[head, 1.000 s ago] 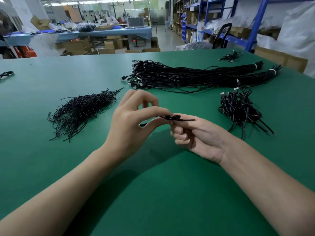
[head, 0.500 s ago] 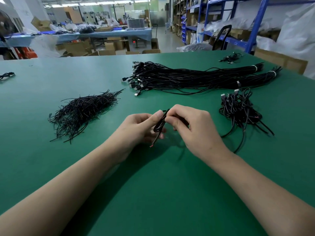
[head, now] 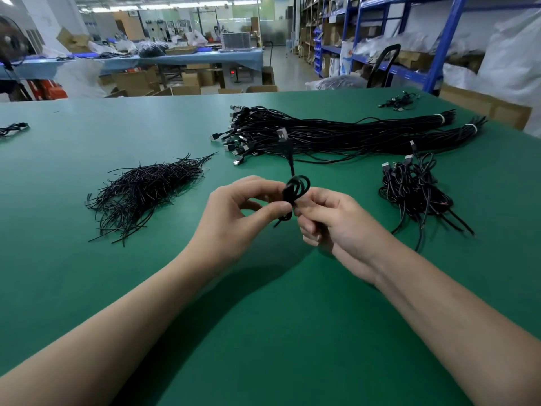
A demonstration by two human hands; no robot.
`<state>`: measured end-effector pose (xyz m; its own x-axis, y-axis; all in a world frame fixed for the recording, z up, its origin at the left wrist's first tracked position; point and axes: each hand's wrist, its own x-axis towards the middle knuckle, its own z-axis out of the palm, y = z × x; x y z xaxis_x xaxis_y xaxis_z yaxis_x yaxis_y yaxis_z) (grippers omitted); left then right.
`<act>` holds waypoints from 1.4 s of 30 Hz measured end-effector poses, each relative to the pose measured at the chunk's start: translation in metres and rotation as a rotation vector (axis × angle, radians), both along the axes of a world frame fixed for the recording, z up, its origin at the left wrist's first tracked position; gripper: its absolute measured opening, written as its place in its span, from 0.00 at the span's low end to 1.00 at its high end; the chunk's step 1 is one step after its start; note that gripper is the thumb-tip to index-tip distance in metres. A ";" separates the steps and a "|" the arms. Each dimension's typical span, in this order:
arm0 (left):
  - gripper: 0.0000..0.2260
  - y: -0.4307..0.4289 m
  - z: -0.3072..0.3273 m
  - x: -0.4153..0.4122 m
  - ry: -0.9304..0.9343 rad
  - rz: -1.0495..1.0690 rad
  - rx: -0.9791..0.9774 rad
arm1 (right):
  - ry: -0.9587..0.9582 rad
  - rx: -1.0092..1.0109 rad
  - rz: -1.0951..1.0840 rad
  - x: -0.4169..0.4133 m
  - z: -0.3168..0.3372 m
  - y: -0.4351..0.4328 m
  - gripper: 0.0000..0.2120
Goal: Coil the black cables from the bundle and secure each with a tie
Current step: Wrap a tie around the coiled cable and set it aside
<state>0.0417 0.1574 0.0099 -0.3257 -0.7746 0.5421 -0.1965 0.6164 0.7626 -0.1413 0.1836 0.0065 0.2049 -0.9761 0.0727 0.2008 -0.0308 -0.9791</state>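
Above the middle of the green table I hold a small coiled black cable (head: 296, 187) between both hands. My left hand (head: 234, 221) pinches the coil between thumb and fingers. My right hand (head: 333, 224) grips it from the right, fingers curled. The cable's USB plug (head: 281, 133) sticks up above the coil. The long bundle of black cables (head: 336, 134) lies across the far side of the table. A pile of black wire ties (head: 146, 190) lies to the left. A heap of coiled cables (head: 415, 187) sits to the right.
The green table (head: 263, 332) stretches wide in front of me. A stray cable (head: 13, 128) lies at the far left edge and another small cable (head: 399, 101) at the far right corner. Blue shelving (head: 439, 45) and cardboard boxes stand beyond the table.
The coil has been turned upright between my hands, so its USB plug now points up. My right hand has shifted from over the coil to its right side.
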 end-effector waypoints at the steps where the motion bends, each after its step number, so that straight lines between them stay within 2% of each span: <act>1: 0.07 -0.001 0.001 0.001 -0.078 0.046 -0.161 | -0.114 0.085 0.063 -0.001 0.000 0.000 0.07; 3: 0.07 -0.001 0.003 0.002 -0.184 0.108 -0.414 | -0.212 0.169 0.117 -0.002 -0.001 0.001 0.11; 5: 0.07 0.001 0.003 0.002 -0.187 0.091 -0.410 | -0.192 0.162 0.089 -0.002 -0.002 0.000 0.13; 8: 0.06 0.003 0.001 0.000 -0.038 0.064 -0.117 | 0.009 -0.035 -0.060 0.000 0.000 0.000 0.07; 11: 0.12 0.003 0.004 -0.004 0.192 0.033 0.256 | 0.288 -0.295 -0.236 0.002 0.002 0.001 0.10; 13: 0.09 0.003 0.004 -0.004 0.187 0.012 0.397 | 0.501 -0.464 -0.325 0.003 0.002 0.003 0.10; 15: 0.14 0.003 0.002 -0.002 0.126 -0.047 0.528 | 0.657 -0.587 -0.380 0.003 0.002 0.006 0.09; 18: 0.15 0.003 0.000 0.002 0.089 -0.150 0.614 | 0.755 -0.669 -0.413 0.003 0.003 0.008 0.08; 20: 0.11 0.002 0.001 0.001 0.130 -0.117 0.549 | 0.730 -0.626 -0.399 0.003 0.002 0.007 0.09; 22: 0.09 0.001 0.001 -0.001 0.111 -0.036 0.395 | 0.631 -0.504 -0.344 0.003 0.001 0.005 0.10; 25: 0.04 0.001 0.002 0.000 -0.020 0.057 0.080 | 0.298 -0.210 -0.194 0.005 -0.001 0.003 0.11; 28: 0.05 0.000 0.003 0.002 -0.203 0.211 -0.391 | -0.095 0.092 0.010 0.004 0.001 0.003 0.10; 30: 0.06 -0.001 0.004 0.001 -0.249 0.251 -0.614 | -0.212 0.176 0.085 0.002 0.000 0.002 0.07; 31: 0.06 -0.001 0.004 0.000 -0.255 0.244 -0.645 | -0.228 0.177 0.098 0.002 0.000 0.002 0.06; 32: 0.05 0.000 0.003 -0.001 -0.246 0.225 -0.617 | -0.225 0.160 0.091 0.002 -0.001 0.002 0.07; 34: 0.04 0.002 0.002 -0.002 -0.155 0.167 -0.417 | -0.132 0.055 0.012 0.002 0.000 0.001 0.08; 35: 0.04 0.003 0.002 -0.003 -0.064 0.141 -0.251 | -0.032 -0.041 -0.058 0.002 0.001 0.001 0.08; 37: 0.12 0.003 0.003 -0.005 0.103 0.098 0.111 | 0.228 -0.264 -0.219 0.003 0.003 0.002 0.10; 39: 0.22 0.002 0.004 -0.004 0.110 0.041 0.388 | 0.470 -0.475 -0.349 0.004 0.003 0.004 0.10; 40: 0.24 0.002 0.003 -0.003 0.076 0.002 0.465 | 0.564 -0.562 -0.387 0.005 0.003 0.006 0.09; 42: 0.21 0.002 0.001 -0.001 0.043 -0.076 0.506 | 0.670 -0.659 -0.414 0.007 0.004 0.009 0.09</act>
